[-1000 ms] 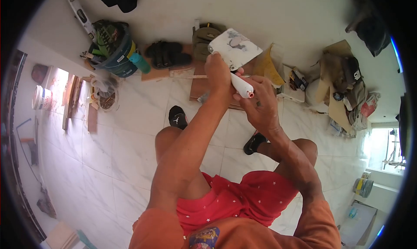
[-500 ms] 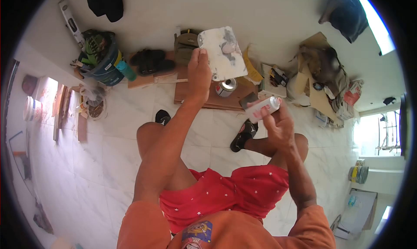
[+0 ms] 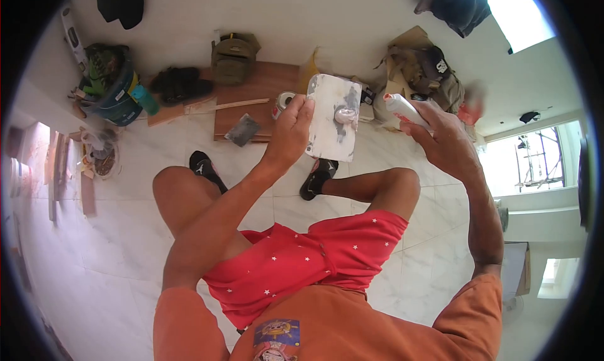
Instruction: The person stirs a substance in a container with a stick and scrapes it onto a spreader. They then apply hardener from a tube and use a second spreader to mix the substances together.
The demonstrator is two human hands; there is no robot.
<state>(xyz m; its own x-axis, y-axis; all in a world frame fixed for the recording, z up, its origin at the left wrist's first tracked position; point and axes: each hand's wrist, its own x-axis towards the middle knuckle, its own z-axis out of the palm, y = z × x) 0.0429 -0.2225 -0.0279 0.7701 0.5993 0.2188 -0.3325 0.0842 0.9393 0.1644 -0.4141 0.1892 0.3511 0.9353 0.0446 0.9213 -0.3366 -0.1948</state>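
Observation:
My left hand [image 3: 289,134] grips the near-left edge of a white, paint-stained rectangular plate [image 3: 324,141]. A pale lump of paste [image 3: 345,115] sits on a grey smear in its middle. To the right, my right hand [image 3: 448,141] is closed around a white squeeze tube [image 3: 408,113] with red lettering. The tube's narrow end tilts up and left, toward the plate but apart from it. Behind my left hand, a small metal can [image 3: 284,101] is partly hidden. A dark grey flat piece [image 3: 243,130] lies at the edge of a brown board [image 3: 229,109].
Against the wall stand a green backpack [image 3: 234,62], dark shoes [image 3: 179,85] and a bucket [image 3: 123,112] holding tools, with a teal bottle [image 3: 145,100] beside it. A cardboard box [image 3: 397,59] with bags is at the right. Wood strips [image 3: 56,172] lean at the left.
My right hand has turned the tube, swinging its end from pointing right to pointing up-left, and moved up and right. The plate is lower and more upright. The view has shifted right.

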